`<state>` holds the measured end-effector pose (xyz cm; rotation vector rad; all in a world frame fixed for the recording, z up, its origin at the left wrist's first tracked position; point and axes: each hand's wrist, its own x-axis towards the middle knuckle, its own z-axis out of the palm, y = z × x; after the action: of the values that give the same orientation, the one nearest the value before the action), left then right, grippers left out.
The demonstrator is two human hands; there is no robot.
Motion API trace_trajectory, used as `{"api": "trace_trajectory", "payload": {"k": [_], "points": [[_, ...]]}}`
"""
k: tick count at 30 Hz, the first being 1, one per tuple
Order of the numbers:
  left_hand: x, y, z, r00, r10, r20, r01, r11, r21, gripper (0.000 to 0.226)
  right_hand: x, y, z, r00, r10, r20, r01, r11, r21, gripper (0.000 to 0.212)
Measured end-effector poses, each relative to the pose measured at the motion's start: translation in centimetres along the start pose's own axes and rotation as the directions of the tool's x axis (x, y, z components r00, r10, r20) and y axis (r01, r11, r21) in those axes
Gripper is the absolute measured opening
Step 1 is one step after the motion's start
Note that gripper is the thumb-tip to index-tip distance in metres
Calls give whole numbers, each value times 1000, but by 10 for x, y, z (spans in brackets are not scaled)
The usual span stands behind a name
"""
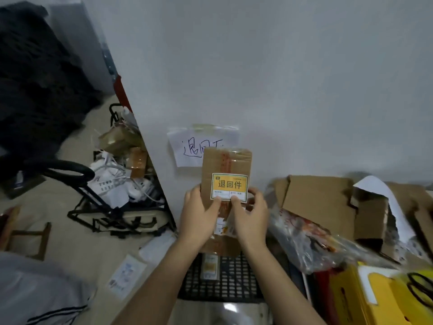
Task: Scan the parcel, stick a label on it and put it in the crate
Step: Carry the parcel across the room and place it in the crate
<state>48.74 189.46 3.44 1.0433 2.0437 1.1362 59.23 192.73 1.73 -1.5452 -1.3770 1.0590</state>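
Observation:
I hold a small brown cardboard parcel (226,165) upright in front of the wall, above a black mesh crate (225,282). A yellow label (229,187) with a green border sits on the parcel's front face. My left hand (199,212) grips the parcel's left edge, its thumb on the label's lower left. My right hand (249,213) holds the right edge, thumb pressing the label's lower right. Another labelled parcel (209,266) lies in the crate below.
A handwritten paper note (187,148) is taped to the wall behind the parcel. Flattened cardboard boxes (318,202) and plastic bags (311,242) pile up at right, yellow boxes (384,299) at lower right. A black trolley (112,207) with parcels stands at left.

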Motion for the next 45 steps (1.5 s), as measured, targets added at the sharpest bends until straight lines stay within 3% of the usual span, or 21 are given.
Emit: {"api": "trace_trajectory", "payload": {"k": [5, 9, 15, 21, 24, 33, 36, 39, 42, 45], "points": [[36, -71, 45, 984, -176, 37, 177, 984, -32, 24, 27, 83, 42, 980, 163, 113, -161, 987, -21, 36], [64, -133, 86, 961, -254, 109, 263, 962, -77, 33, 47, 152, 70, 964, 202, 171, -192, 979, -73, 46], [94, -243, 137, 874, -449, 184, 472, 875, -110, 47, 64, 255, 118, 888, 375, 266, -387, 922, -8, 50], [109, -338, 179, 804, -542, 244, 573, 816, -78, 48, 62, 353, 161, 848, 430, 310, -441, 897, -39, 58], [112, -380, 199, 755, -588, 290, 632, 771, -82, 46, 66, 390, 174, 800, 473, 369, -491, 870, -51, 74], [131, -456, 233, 680, -615, 398, 692, 719, -71, 38, 70, 473, 204, 706, 584, 401, -602, 793, -96, 80], [132, -473, 241, 671, -624, 401, 690, 723, -30, 42, 74, 484, 208, 704, 592, 392, -593, 794, -134, 70], [132, -479, 247, 668, -618, 415, 683, 730, -13, 43, 77, 492, 210, 690, 622, 370, -609, 775, -166, 74], [135, -482, 250, 675, -601, 428, 666, 746, -1, 35, 76, 497, 214, 688, 612, 390, -616, 777, -132, 77], [137, -487, 249, 670, -606, 430, 674, 739, -10, 30, 76, 498, 214, 696, 614, 372, -643, 764, -58, 67]]}}
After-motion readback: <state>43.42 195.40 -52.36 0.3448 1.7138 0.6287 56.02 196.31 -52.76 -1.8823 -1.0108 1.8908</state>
